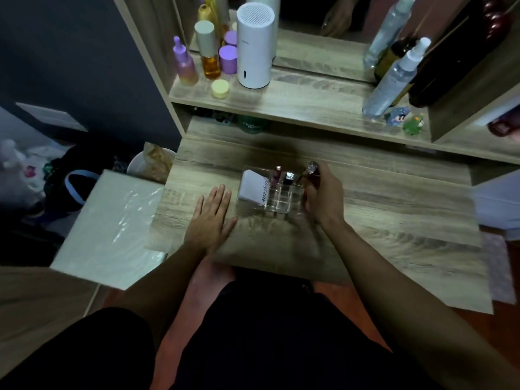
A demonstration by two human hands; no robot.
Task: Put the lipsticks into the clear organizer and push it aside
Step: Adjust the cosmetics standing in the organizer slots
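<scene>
Fingers of right hand clasp lipstick beside clear organizer (w/ white tube inside); left hand flat, splayed.

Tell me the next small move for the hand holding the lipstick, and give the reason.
Probably lower the silver-capped lipstick in the right hand into an empty cell at the right end of the clear acrylic organizer. It is tilted just above that end, while a pink lipstick and a black-and-silver one already stand in cells. The left hand lies flat on the wooden desk, not steadying anything.

Dim room — wooden vanity desk, shelf, mirror, dark wall.
</scene>
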